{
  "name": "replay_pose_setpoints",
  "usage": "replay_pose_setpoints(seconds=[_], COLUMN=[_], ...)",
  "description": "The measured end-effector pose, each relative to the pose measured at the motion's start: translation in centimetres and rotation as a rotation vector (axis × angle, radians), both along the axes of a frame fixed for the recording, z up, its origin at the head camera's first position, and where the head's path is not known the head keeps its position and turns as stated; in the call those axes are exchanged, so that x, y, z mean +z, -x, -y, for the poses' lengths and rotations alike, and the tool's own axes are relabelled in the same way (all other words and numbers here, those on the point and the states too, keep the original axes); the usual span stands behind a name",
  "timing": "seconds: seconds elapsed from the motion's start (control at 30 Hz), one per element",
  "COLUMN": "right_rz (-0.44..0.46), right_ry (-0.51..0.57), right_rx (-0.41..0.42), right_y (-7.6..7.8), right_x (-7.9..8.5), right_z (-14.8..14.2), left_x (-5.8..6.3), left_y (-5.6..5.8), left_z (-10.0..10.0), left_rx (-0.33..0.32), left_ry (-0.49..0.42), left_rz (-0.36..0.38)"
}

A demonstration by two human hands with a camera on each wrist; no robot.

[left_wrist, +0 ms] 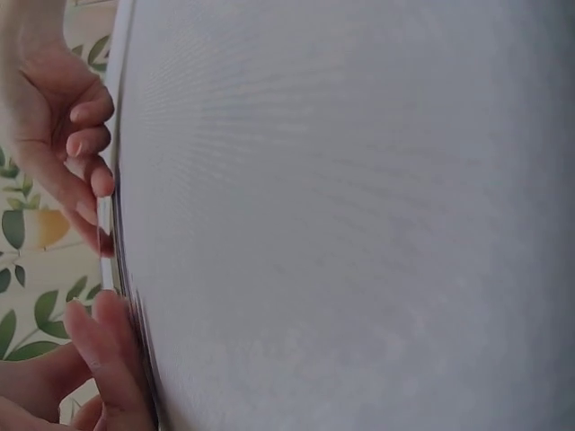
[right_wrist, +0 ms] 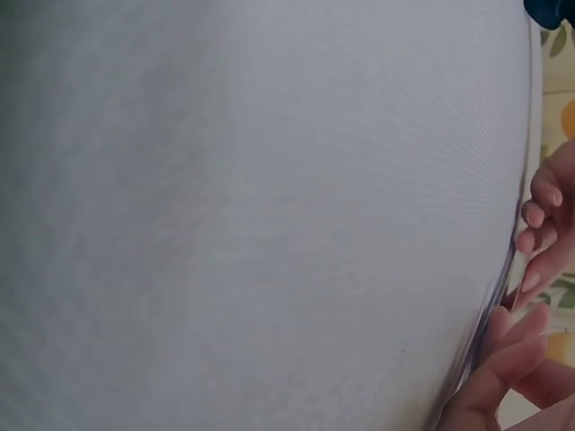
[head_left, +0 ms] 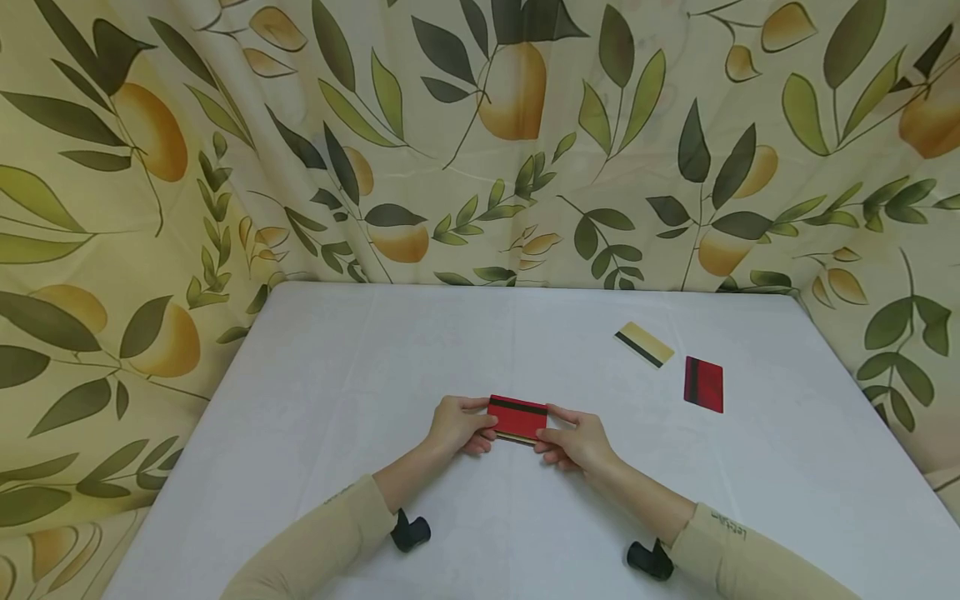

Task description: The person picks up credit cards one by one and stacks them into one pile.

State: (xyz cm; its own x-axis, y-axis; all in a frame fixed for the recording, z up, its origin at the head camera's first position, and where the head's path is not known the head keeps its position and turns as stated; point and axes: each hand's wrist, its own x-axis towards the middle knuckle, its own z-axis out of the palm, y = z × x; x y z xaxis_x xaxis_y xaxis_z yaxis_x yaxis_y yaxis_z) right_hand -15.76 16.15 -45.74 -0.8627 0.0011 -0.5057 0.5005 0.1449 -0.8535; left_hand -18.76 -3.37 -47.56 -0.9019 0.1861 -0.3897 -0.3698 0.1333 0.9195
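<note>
Both hands hold a red plastic card (head_left: 517,415) with a black stripe along its top edge, and a gold edge peeks out beneath its lower side. At its left end my left hand (head_left: 462,425) pinches it, thumb on the face. My right hand (head_left: 579,439) pinches the right end in the same way. In the left wrist view, the left hand (left_wrist: 103,364) is at the bottom and the right hand (left_wrist: 67,121) at the top. The right wrist view catches the right hand (right_wrist: 503,377) low at the edge; the card shows only as a thin edge there.
Farther back on the white table (head_left: 390,350), to the right, lie a gold card (head_left: 645,343) with a dark stripe and another red card (head_left: 708,385) with a dark stripe. Leaf-and-fruit patterned cloth (head_left: 465,208) hangs behind and beside the table.
</note>
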Motion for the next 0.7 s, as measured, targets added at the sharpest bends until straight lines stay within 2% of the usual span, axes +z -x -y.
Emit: replay_pose_setpoints(seconds=[0.3, 0.7], right_rz=[0.000, -0.028], right_ry=[-0.011, -0.045], right_rx=[-0.003, 0.014], right_y=[0.04, -0.02], right_x=[-0.18, -0.45], right_z=[0.13, 0.06], left_x=[0.10, -0.03], left_y=[-0.03, -0.09], left_z=[-0.13, -0.15], left_rx=[0.012, 0.005], left_ry=[0.058, 0.086], left_rz=[-0.011, -0.018])
